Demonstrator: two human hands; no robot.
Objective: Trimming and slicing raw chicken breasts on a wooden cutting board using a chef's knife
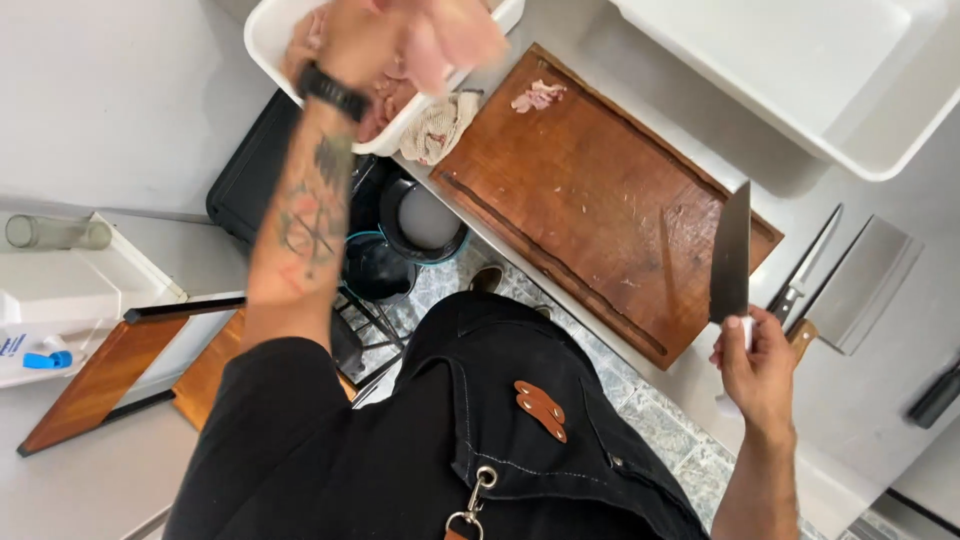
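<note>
L hand [365,35]: raised over white tub [268,35], fingers closed on blurred raw meat piece [445,40].
R hand [755,365]: wrapped round knife [732,255], blade held upright at cutting board [600,200] edge.
Nearby: cleaver [860,285] laid on counter.

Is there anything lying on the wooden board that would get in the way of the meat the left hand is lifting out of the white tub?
Almost nothing. The wooden cutting board is bare apart from a small meat scrap near its far corner. The left hand holds the raw meat piece above the white tub; the right hand holds the knife over the board's right end.
</note>
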